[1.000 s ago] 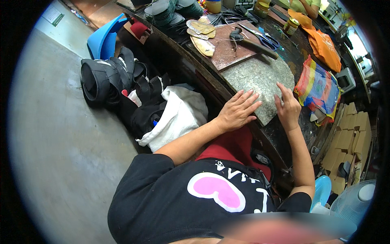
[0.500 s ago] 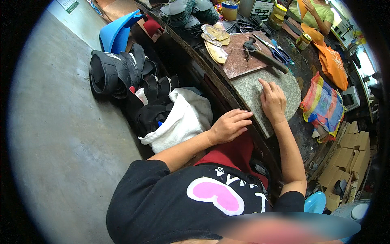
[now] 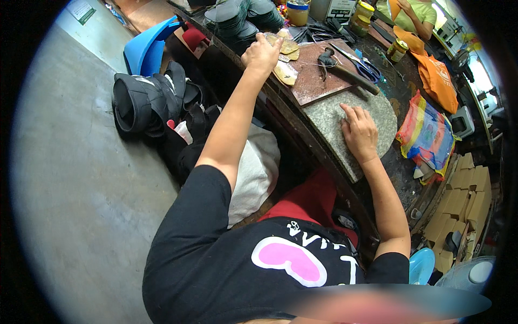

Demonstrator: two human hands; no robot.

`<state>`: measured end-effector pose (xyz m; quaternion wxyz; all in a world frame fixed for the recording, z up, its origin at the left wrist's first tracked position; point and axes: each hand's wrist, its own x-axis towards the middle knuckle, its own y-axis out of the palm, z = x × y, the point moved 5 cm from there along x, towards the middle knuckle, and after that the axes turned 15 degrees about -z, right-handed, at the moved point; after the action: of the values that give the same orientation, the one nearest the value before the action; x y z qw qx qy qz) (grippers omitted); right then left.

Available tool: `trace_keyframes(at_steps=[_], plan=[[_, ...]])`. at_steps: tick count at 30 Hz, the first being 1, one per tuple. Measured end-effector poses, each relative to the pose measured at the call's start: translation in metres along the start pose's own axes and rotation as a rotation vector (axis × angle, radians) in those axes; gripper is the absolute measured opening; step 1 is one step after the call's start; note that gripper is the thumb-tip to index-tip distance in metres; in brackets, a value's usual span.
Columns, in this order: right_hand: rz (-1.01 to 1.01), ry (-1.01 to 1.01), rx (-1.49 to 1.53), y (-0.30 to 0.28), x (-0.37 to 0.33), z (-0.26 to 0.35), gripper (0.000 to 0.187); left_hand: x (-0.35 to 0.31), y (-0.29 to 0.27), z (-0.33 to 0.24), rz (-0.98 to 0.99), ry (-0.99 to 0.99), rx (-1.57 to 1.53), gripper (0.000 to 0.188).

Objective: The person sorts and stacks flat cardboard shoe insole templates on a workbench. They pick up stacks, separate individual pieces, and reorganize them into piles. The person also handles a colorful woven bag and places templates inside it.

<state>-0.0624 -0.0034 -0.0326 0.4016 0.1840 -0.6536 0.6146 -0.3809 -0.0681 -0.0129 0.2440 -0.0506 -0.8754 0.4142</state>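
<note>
My left hand (image 3: 261,56) reaches to the far edge of the workbench, thumb and fingers closed around the near end of a yellowish sole-shaped piece (image 3: 273,43). Similar flat pieces lie beside and under it, among them a pale yellow one (image 3: 285,73). My right hand (image 3: 360,132) rests on the grey speckled stone slab (image 3: 380,116), fingers loosely spread and holding nothing. Beyond it a hammer (image 3: 345,73) lies across a reddish-brown board (image 3: 310,89). Blue-handled scissors (image 3: 364,67) lie at that board's right side.
Stacks of dark sole-shaped pieces (image 3: 229,19) and several jars stand at the back. An orange bag (image 3: 437,78) and a colourful plastic packet (image 3: 426,132) lie to the right. Black footwear parts (image 3: 140,105) and a white sack (image 3: 256,173) are left of the bench. Another person (image 3: 423,21) sits across.
My left hand has moved from the bench's near edge up to the yellowish pieces and closed on one. My right hand stays over the stone slab, its fingers slightly lower.
</note>
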Motion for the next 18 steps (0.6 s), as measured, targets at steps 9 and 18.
trace_keyframes(at_steps=[9, 18], plan=[[0.003, 0.005, 0.008, -0.001, 0.003, -0.001, 0.038, 0.009, 0.031, 0.010, -0.207, 0.043, -0.511, 0.057], [-0.352, 0.115, 0.234, -0.026, 0.001, -0.013, 0.035, -0.088, -0.014, -0.046, 0.183, 0.041, -1.576, 0.055]])
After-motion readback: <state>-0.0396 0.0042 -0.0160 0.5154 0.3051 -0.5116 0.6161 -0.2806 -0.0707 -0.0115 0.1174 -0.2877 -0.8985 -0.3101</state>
